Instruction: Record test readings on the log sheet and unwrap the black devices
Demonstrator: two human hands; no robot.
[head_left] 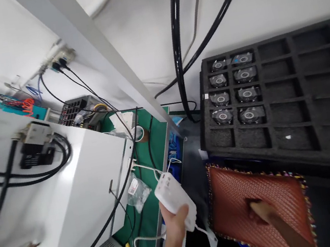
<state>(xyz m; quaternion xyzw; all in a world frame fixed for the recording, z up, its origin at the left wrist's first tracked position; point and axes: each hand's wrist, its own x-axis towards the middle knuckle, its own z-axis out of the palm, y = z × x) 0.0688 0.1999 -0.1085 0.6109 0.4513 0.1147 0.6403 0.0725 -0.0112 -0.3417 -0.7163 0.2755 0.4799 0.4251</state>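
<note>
My left hand (174, 224) is closed around a white power bank (175, 200), with the thumb across its broad face. White cables run from its upper and lower ends. My right hand (261, 210) rests in the middle of a reddish-brown woven seat cushion (227, 189) with a multicoloured beaded-looking edge. Its fingers curl into a dark dip there and their tips are hidden. Just beyond the cushion lies a black foam tray (290, 131), with several round watch-like parts (250, 115) in its two left columns of compartments.
To the left is a green bench (157, 135) with a plastic bag (138, 191), a paper cup (141, 134) and loose cables. A white machine cabinet (77, 190) stands on it. Thick black hoses (175, 36) hang ahead beside a slanting white post (108, 56).
</note>
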